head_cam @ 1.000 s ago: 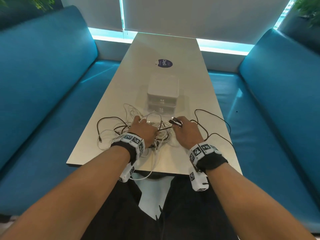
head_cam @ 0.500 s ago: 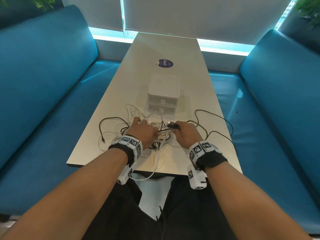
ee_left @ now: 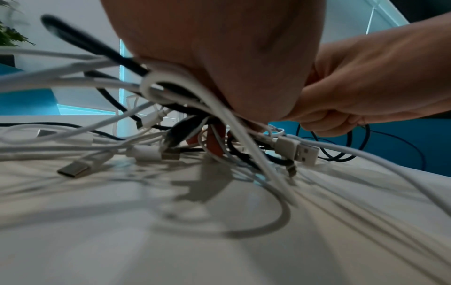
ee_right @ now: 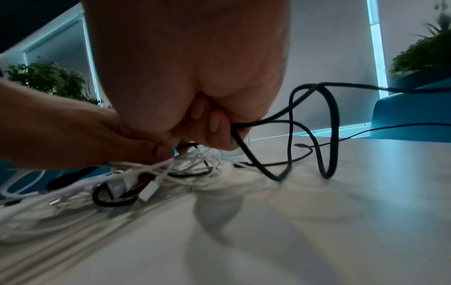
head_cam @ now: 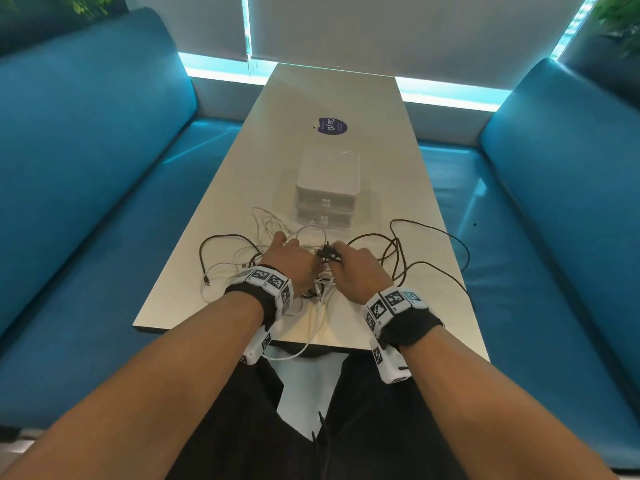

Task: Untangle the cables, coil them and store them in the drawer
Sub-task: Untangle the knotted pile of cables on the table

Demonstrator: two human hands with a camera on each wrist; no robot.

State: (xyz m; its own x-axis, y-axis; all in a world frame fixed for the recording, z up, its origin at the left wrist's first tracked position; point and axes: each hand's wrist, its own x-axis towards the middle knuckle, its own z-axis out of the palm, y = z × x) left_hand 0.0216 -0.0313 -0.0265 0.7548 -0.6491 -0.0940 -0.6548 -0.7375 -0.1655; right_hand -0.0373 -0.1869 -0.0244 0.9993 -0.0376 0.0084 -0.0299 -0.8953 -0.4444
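A tangle of white cables point(head_cam: 263, 261) and black cables point(head_cam: 429, 244) lies on the near end of the pale table point(head_cam: 346, 161). My left hand point(head_cam: 294, 261) rests over the knot, its fingers dug into the white cables point(ee_left: 219, 108) and black strands. My right hand point(head_cam: 360, 268) grips a black cable point(ee_right: 288, 119) in curled fingers, its dark plug end point(head_cam: 329, 252) sticking out toward the left hand. Loose USB plugs point(ee_left: 305, 152) lie under the hands. A small white two-drawer box point(head_cam: 327, 188) stands just beyond the tangle, both drawers closed.
Blue padded benches point(head_cam: 86, 168) flank the table on both sides. A dark round sticker point(head_cam: 331, 126) sits on the table beyond the drawer box. One white cable loop point(head_cam: 294, 355) hangs over the near table edge point(head_cam: 207, 332) toward my lap.
Both hands have drawn closer together over the knot. The black plug end in my right hand has shifted left toward the left hand.
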